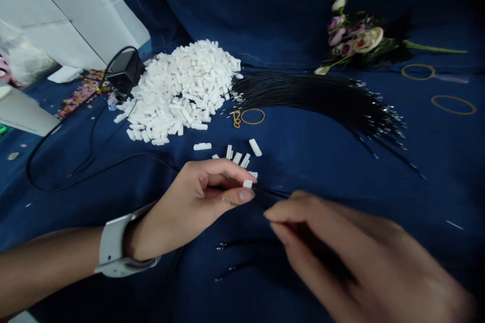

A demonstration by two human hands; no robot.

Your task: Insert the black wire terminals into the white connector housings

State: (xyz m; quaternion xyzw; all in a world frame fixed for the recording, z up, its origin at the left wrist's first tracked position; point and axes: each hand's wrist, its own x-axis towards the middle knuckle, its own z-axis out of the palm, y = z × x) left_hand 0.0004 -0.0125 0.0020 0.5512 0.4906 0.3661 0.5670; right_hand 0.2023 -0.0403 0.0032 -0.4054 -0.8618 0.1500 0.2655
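- Nearest the camera, the right hand (352, 247) reaches in from the lower right, blurred, its thumb and forefinger tips drawn close together (whether they pinch anything, I cannot tell).
- The left hand (200, 207), a pale watch strap (111, 250) on its wrist, pinches a small white piece (247, 183) between thumb and forefinger, just beyond the right fingertips.
- Thin black wires (271, 191) run from that white piece toward the right hand and pass out of sight behind its forefinger.
- Below them, loose wire ends (246, 244) with metal tips stick out past the right hand, apart from the white piece.
- The work looks to be partway through this one piece: some wires meet it, while the loose ends do not.
- Much seems left: a large heap of white pieces (182, 91) and a thick bundle of black wires (303, 93) lie on the tabletop (326, 146), draped in blue cloth. A few stray white pieces (255, 147) lie just beyond the left hand; no finished stack can be made out.
- The one clear container is a white cup (26, 111), tilted at the far left (its inside is hidden).
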